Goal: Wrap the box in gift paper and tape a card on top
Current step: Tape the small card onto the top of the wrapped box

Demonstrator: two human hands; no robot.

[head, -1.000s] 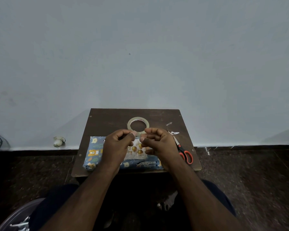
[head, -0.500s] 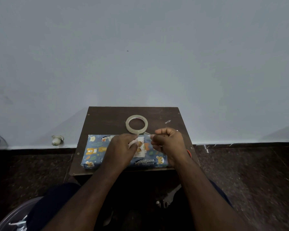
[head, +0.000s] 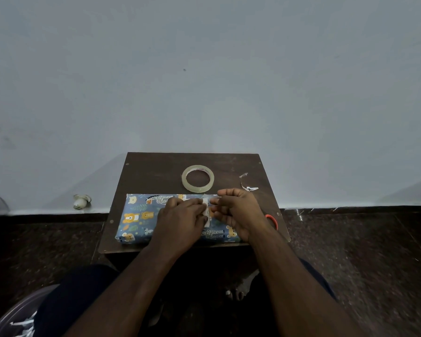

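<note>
The box (head: pixel 141 217), wrapped in blue paper with bears and leopards, lies along the front of a small brown table (head: pixel 156 171). My left hand (head: pixel 180 220) rests on top of it and presses down the pale card (head: pixel 206 211), of which only the right edge shows. My right hand (head: pixel 238 210) hovers just right of that edge, its fingertips pinched on a short strip of clear tape. The two hands almost touch.
A roll of clear tape (head: pixel 197 178) lies behind the box. A curled paper scrap (head: pixel 248 184) sits at the back right. Orange scissor handles (head: pixel 272 220) peek out behind my right wrist. A tub with paper scraps (head: pixel 12 322) stands on the floor at the lower left.
Both hands came down from mid-air onto the box. The left hand has slid over the card and covers it; the right hand has come in to the card's right edge.
</note>
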